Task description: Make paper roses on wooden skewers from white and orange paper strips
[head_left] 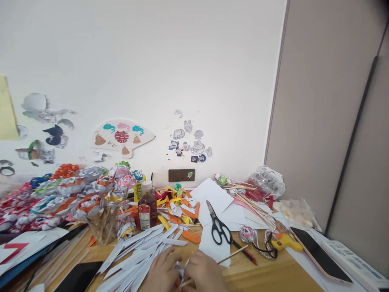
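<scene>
At the table's front edge, my left hand (164,268) is closed, its fingertips on a small rolled bit of white paper (181,272). Close beside it, my right hand (204,271) is curled around a thin wooden stick (232,255), which pokes out to the right and shows again between the hands. The paper sits around the near end of the stick; its exact shape is partly hidden by my fingers. Folded white paper strips (133,259) lie left of my hands. Black-handled scissors (219,229) rest on white paper sheets (209,243) just beyond them.
Paper flowers (88,205) crowd the left side, some standing in a jar (105,227). A brown bottle (146,209) stands beside orange and yellow paper scraps (190,237). On the right are a yellow glue gun (285,242), a rolled paper flower (247,234) and a phone (319,253). Another phone (79,278) lies front left.
</scene>
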Available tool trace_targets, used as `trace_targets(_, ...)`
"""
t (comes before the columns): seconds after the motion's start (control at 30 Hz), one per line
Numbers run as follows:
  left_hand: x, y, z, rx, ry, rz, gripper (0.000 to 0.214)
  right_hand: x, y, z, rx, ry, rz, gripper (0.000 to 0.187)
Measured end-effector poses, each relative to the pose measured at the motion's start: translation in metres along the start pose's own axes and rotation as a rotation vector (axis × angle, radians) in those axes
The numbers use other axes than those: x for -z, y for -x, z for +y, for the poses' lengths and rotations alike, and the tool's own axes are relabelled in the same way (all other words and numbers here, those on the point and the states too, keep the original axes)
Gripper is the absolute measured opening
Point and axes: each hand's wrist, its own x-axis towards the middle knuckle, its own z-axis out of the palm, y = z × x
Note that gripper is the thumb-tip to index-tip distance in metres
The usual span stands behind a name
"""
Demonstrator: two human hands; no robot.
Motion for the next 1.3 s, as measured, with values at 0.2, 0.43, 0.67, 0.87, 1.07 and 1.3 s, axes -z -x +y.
trace_targets(0.2,0.01,-0.003,0.002,0.024,-0.093,-0.063,0.017,0.015,-0.001,0.001,-0.002,-0.008,-0.093,0.02)
trace_targets(0.43,0.016,-0.008,0.01,0.121,-0.128,-0.065,0.022,0.058,0.001,0.02,-0.029,0.008,-0.329,0.005)
trace_targets(0.67,0.02,-0.008,0.014,0.082,-0.16,-0.041,0.026,0.069,0.002,0.024,-0.137,-0.006,-0.325,0.01)
trace_targets(0.87,0.022,-0.005,0.012,0.029,-0.153,0.026,0.028,0.065,0.002,0.024,-0.153,0.002,-0.346,0.009)
trace_targets(1.07,0.022,-0.006,0.012,-0.01,-0.161,0.067,0.026,0.067,0.003,0.022,-0.164,0.003,-0.346,0.008)
trace_targets(1.3,0.021,-0.007,0.013,0.053,-0.125,0.022,0.025,0.066,0.003,0.022,-0.162,-0.001,-0.351,0.008)
